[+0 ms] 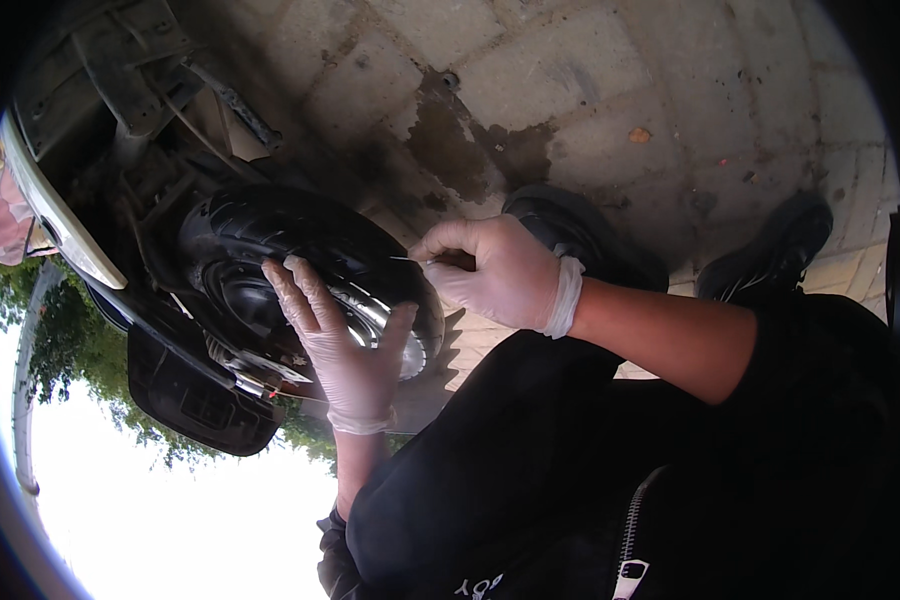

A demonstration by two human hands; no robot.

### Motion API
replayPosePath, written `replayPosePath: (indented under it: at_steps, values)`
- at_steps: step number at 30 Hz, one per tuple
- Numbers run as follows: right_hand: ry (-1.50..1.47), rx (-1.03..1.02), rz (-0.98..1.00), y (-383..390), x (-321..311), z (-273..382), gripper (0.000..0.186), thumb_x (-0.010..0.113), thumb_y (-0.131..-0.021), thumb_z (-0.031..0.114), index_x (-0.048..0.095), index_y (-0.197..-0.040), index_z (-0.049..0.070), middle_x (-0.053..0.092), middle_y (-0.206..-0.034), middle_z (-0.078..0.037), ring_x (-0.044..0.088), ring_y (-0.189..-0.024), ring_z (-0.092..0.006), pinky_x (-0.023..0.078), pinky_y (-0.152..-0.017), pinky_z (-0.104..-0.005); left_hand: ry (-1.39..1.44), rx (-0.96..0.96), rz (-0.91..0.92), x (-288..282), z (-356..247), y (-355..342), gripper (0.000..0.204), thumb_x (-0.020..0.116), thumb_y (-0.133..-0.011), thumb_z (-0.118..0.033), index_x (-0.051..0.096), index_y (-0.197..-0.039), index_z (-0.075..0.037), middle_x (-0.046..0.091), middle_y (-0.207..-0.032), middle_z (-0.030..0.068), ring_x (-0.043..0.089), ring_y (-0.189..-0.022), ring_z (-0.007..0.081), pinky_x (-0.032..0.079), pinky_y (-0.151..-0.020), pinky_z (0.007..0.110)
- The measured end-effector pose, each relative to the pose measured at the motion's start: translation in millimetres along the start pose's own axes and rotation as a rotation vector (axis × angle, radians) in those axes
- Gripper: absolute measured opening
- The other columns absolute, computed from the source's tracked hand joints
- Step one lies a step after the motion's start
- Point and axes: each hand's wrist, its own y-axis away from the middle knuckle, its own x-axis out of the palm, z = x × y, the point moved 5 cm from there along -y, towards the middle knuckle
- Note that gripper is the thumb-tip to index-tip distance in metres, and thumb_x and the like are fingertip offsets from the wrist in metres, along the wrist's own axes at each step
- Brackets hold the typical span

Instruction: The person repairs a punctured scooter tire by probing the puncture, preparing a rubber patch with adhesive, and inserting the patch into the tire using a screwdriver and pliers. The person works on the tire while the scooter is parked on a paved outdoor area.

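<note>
A black tyre (290, 222) on a scooter's wheel stands at the centre left, with a dark rim inside it. Across the side of the tyre lies my left hand (348, 365), in a thin clear glove, its fingers apart and the thumb spread toward the tread. Right of the tyre is my right hand (505, 272), gloved the same way, thumb and forefinger pinched together. From that pinch a thin, pale, needle-like piece (400, 258) points at the tread; its exact kind is too small to tell, and whether its tip enters the rubber I cannot tell.
The scooter's dark underframe (130, 90) and a pale body panel (60, 215) are at the upper left. A black mudguard (205, 395) hangs below the wheel. My dark shoes (775, 245) rest on stone paving (610, 60) with a wet patch (450, 150).
</note>
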Motion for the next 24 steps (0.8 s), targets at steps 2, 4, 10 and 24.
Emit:
replayPosePath:
  at_steps: [2, 4, 10, 24]
  values:
    - [0.019, 0.006, -0.013, 0.6, 0.3, -1.2, 0.017, 0.067, -0.092, 0.008, 0.071, -0.106, 0.000, 0.074, -0.095, -0.010, 0.069, -0.084, -0.0109, 0.053, -0.076, -0.0248, 0.012, 0.013, -0.005, -0.2, -0.7, 0.0, 0.118, 0.088, -0.071, -0.022, 0.013, -0.161, -0.006, 0.004, -0.167, 0.0233, 0.011, -0.153, 0.0449, 0.025, -0.121, 0.050]
    - [0.004, -0.018, -0.029, 1.1, 0.2, -0.8, 0.017, 0.068, -0.092, 0.008, 0.071, -0.106, 0.000, 0.074, -0.094, -0.009, 0.069, -0.083, -0.0109, 0.054, -0.076, -0.0249, -0.006, 0.000, -0.002, 0.0, -0.2, -0.1, 0.118, 0.088, -0.071, -0.023, 0.013, -0.161, -0.007, 0.004, -0.167, 0.0229, 0.011, -0.153, 0.0449, 0.025, -0.121, 0.050]
    - [0.025, -0.079, -0.050, 0.7, 1.0, -0.8, 0.017, 0.068, -0.091, 0.007, 0.071, -0.107, 0.001, 0.075, -0.094, -0.010, 0.070, -0.083, -0.0125, 0.054, -0.076, -0.0252, -0.008, -0.010, 0.002, 0.3, 0.6, 0.3, 0.119, 0.088, -0.071, -0.022, 0.013, -0.161, -0.008, 0.003, -0.167, 0.0214, 0.010, -0.153, 0.0444, 0.024, -0.121, 0.050]
    - [-0.096, -0.048, -0.052, 1.6, 4.7, -3.2, 0.016, 0.068, -0.092, 0.007, 0.071, -0.106, -0.001, 0.074, -0.095, -0.009, 0.070, -0.085, -0.0119, 0.054, -0.077, -0.0244, 0.002, -0.011, 0.000, 0.6, 0.1, 0.0, 0.120, 0.089, -0.070, -0.020, 0.012, -0.162, -0.011, 0.002, -0.168, 0.0195, 0.010, -0.154, 0.0426, 0.026, -0.121, 0.050]
